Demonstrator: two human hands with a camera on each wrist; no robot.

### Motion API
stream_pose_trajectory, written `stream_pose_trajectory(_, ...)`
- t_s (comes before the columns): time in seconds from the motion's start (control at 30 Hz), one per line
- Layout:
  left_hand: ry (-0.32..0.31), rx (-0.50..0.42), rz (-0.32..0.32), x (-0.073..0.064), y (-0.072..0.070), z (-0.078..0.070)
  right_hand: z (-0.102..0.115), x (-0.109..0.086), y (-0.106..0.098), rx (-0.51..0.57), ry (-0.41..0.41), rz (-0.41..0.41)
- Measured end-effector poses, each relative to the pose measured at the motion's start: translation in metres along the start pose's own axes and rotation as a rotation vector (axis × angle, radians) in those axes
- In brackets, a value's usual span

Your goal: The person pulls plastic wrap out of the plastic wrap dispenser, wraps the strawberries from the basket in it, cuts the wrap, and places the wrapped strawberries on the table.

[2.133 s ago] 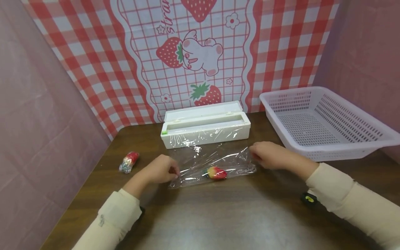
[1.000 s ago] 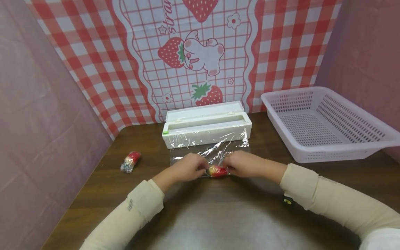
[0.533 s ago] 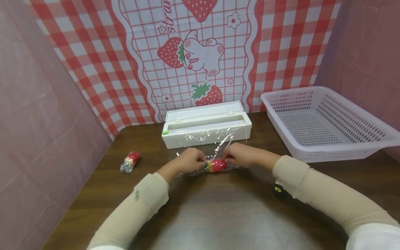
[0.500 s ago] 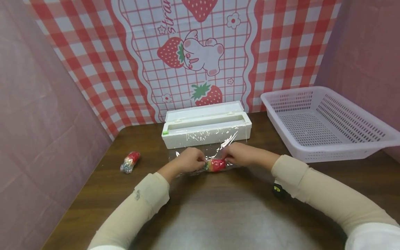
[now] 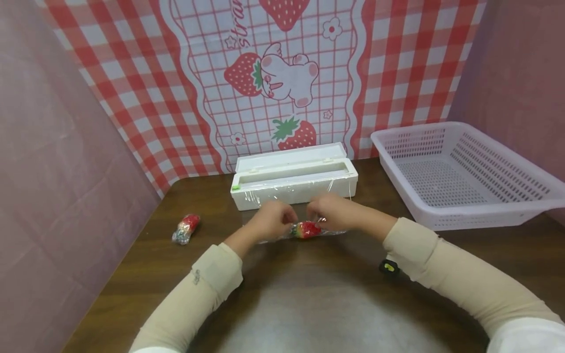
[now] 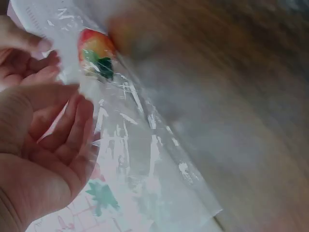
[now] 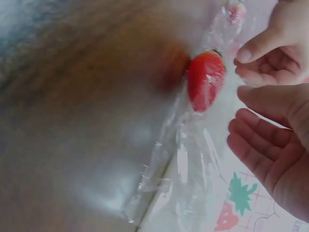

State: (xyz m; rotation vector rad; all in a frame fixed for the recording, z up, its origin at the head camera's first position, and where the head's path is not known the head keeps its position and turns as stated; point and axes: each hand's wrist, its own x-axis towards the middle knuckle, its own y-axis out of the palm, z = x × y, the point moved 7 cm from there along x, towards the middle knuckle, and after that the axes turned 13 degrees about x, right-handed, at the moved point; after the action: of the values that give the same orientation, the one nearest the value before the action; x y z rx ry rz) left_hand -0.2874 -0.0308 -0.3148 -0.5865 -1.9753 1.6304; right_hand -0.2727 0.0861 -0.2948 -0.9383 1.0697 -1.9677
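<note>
Showing red through clear film [image 6: 130,140] on the tabletop [image 5: 309,294], a strawberry [image 5: 307,229] lies between the left hand [image 5: 270,219] and right hand [image 5: 336,212], both with fingers relaxed and apparently empty; it looks light, the film slippery, its plump sides likely the surest hold.

Head view: looks from above, forward and down, widest of the three; takes in table [image 5: 309,299], left hand [image 5: 270,220], right hand [image 5: 334,212], basket [image 5: 478,218] and checked cloth [image 5: 141,88] behind. Left wrist view: close, turned sideways, looks past the left hand at the strawberry [image 5: 306,229] from its leaf end. Right wrist view: similarly close, sideways, from the red tip end, roughly opposite. Both wrist views share strawberry, clear film [image 6: 130,140] and both hands; table blurred there, so camera height hard to judge.
</note>
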Motion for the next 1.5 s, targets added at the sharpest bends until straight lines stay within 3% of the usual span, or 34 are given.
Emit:
stream_pose_trajectory(0.13, 0.059, 0.067, 0.058, 0.0, 0.006, -0.007, -0.005, 0.001, 0.012, -0.016, 0.047, 0.077)
stream_pose_trajectory(0.37, 0.022, 0.075, 0.102, 0.005, 0.015, -0.002, -0.017, 0.005, 0.023, -0.037, 0.132, 0.11)
stream_pose_trajectory(0.53, 0.055, 0.061, 0.094, 0.009, 0.014, 0.0, -0.022, 0.006, 0.022, -0.038, 0.122, 0.092)
stream_pose_trajectory(0.77, 0.076, 0.024, 0.107, 0.017, 0.011, 0.008, -0.038, 0.008, 0.015, 0.139, 0.117, 0.054)
stream_pose_trajectory(0.9, 0.105, 0.048, 0.097, 0.024, 0.013, 0.013, -0.049, 0.012, 0.011, 0.155, 0.121, 0.005)
stream_pose_trajectory(0.97, 0.078, 0.078, 0.1, 0.028, 0.014, 0.016, -0.053, 0.014, 0.01, 0.147, 0.137, -0.003)
stream_pose_trajectory(1.07, -0.01, 0.14, 0.088, 0.032, 0.014, 0.021, -0.058, 0.018, 0.011, 0.158, 0.188, 0.017)
stream_pose_trajectory(1.17, -0.081, 0.164, 0.016, 0.035, 0.01, 0.022, -0.061, 0.021, 0.012, 0.16, 0.212, 0.035)
stream_pose_trajectory(1.3, -0.077, 0.158, -0.063, 0.041, 0.006, 0.018, -0.064, 0.024, 0.011, 0.126, 0.238, 0.029)
stream_pose_trajectory(1.5, -0.1, 0.17, -0.035, 0.052, 0.009, 0.018, -0.065, 0.025, 0.006, -0.072, 0.291, -0.018)
